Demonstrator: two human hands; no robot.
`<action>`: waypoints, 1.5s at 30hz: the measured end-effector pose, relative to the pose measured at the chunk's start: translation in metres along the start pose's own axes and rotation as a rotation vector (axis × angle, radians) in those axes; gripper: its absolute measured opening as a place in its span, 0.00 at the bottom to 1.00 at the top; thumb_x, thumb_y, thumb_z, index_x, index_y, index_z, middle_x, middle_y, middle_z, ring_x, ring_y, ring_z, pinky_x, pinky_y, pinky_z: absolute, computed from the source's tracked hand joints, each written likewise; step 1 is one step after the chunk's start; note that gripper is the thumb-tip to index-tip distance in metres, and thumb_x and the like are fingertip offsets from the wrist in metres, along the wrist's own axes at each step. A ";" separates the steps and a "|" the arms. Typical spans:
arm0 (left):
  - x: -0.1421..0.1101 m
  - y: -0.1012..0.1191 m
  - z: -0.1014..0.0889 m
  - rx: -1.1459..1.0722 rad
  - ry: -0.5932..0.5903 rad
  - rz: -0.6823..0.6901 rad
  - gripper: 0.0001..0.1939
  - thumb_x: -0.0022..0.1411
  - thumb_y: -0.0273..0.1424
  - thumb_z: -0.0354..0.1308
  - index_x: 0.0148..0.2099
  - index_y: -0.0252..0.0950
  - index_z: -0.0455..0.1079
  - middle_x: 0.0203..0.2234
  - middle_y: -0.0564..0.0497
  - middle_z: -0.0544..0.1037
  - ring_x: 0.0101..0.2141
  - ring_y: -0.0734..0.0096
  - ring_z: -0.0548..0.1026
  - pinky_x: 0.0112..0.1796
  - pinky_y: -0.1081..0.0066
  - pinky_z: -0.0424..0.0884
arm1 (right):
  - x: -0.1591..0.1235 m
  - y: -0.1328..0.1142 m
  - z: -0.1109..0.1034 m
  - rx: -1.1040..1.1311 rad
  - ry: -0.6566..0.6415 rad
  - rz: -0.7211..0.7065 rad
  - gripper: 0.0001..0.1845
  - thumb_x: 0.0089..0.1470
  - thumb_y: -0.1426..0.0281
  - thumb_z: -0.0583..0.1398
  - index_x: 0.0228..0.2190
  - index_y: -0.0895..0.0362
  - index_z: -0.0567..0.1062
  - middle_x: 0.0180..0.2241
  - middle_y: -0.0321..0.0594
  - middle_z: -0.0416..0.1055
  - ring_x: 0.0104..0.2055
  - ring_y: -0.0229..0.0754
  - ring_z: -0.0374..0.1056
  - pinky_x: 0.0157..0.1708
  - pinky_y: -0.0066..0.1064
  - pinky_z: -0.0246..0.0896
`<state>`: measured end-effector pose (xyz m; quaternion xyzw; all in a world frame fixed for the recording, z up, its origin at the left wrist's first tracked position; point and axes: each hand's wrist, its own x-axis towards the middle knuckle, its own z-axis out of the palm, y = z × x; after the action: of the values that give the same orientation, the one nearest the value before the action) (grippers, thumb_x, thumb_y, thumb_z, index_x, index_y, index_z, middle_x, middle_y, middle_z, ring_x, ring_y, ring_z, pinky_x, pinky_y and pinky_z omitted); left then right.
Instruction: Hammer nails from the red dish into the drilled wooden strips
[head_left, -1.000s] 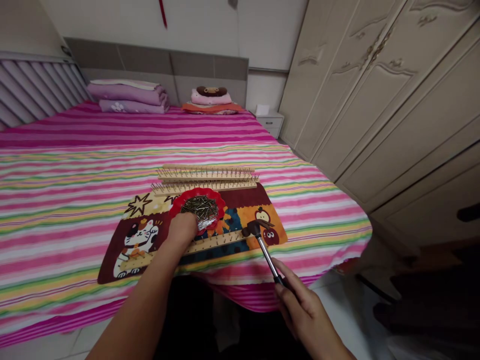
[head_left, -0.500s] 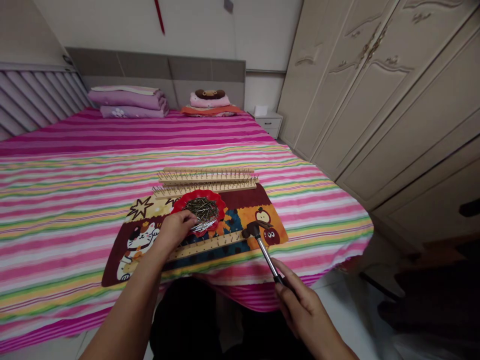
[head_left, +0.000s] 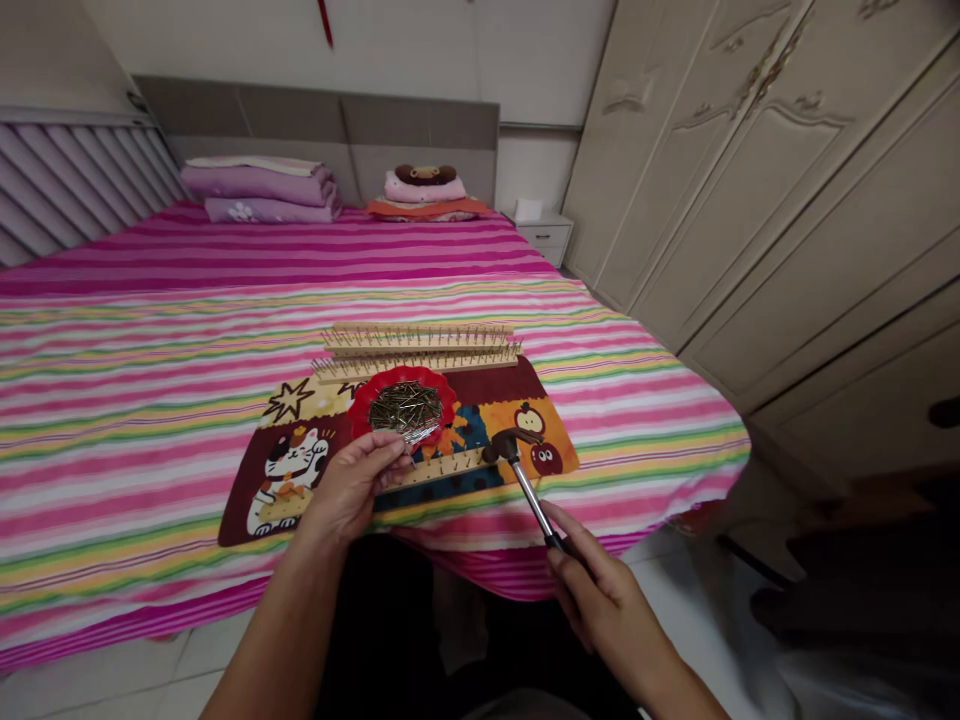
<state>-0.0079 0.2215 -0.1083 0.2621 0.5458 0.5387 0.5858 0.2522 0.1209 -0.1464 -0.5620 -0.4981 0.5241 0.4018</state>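
Note:
My right hand (head_left: 596,590) is wrapped round the dark grip of a claw hammer (head_left: 529,495). The hammer's head is beside the right end of a wooden strip (head_left: 442,466) with a row of nails standing in it. Over the left part of that strip, my left hand (head_left: 364,475) pinches a small nail (head_left: 409,459) between thumb and fingertips, and hides some of the wood. Just beyond the fingers sits a red scalloped bowl (head_left: 360,405) filled with loose nails (head_left: 405,408).
Behind the bowl lie wooden strips (head_left: 420,368) studded with upright nails. A patterned mat (head_left: 240,500) with a cat print lies under the work, on a striped bedspread (head_left: 135,400). Folded bedding (head_left: 262,185) rests at the headboard. Wardrobe doors (head_left: 712,200) stand to the right.
My left hand has moved from the bowl's near edge toward me, to above the wooden strip. The right hand keeps the hammer in nearly the same place. The view has shifted slightly.

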 end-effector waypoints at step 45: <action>0.011 -0.094 0.000 0.737 0.229 0.491 0.12 0.53 0.39 0.54 0.36 0.39 0.74 0.33 0.50 0.79 0.32 0.67 0.77 0.38 0.67 0.72 | 0.001 -0.018 0.016 -0.124 -0.131 -0.033 0.26 0.59 0.67 0.51 0.59 0.54 0.64 0.16 0.27 0.54 0.17 0.33 0.51 0.15 0.22 0.46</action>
<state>0.0227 0.2055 -0.1964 0.5135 0.6839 0.4570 0.2444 0.2344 0.1238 -0.1314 -0.5420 -0.5639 0.5213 0.3413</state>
